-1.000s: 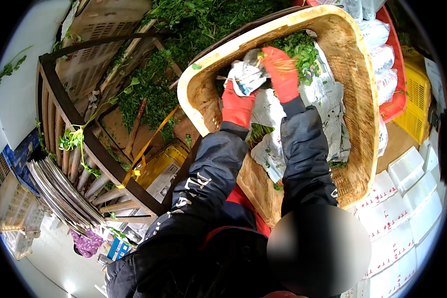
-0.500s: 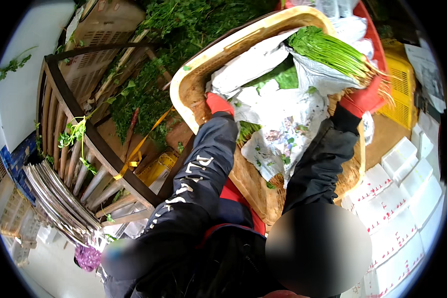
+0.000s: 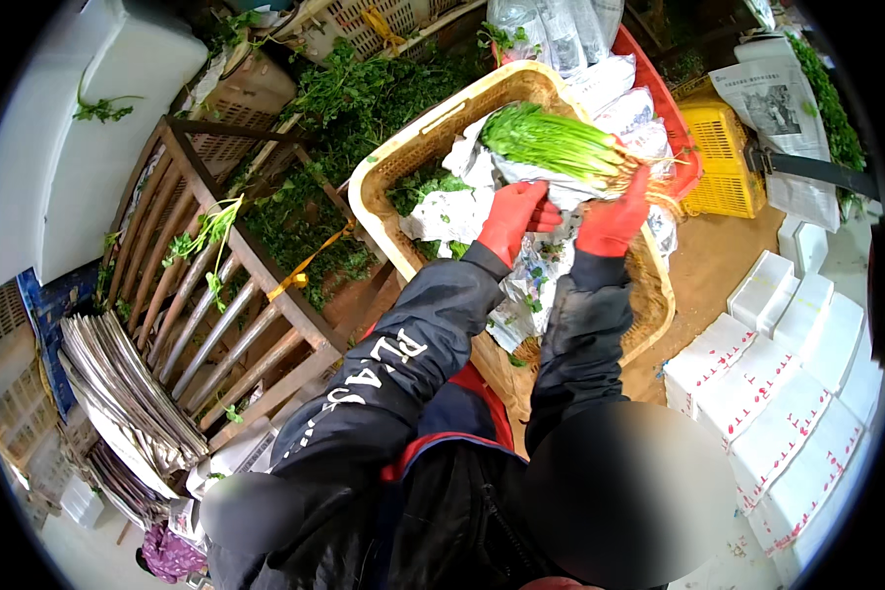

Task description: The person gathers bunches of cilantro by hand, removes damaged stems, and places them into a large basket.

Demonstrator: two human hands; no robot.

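A bunch of leafy green herbs with pale stems and stringy roots lies on newspaper at the far side of the cream plastic basket. My right hand, in a red glove, is closed around the root end of the bunch. Just left of it, my left hand, also red-gloved, is beneath the bunch beside the wrapping, its fingers stretched toward the right with nothing seen in them. Crumpled newspaper with leaf scraps lines the basket, and more greens show at its left side.
Behind the basket, a red crate holds paper-wrapped bundles. A yellow crate stands at the right, above white foam boxes. A metal-framed rack and stacked newspapers are on the left. Loose greens lie behind.
My left hand has left the basket's left side and come right, close to my right hand. My right hand and the bunch have shifted left. The whole view has shifted too.
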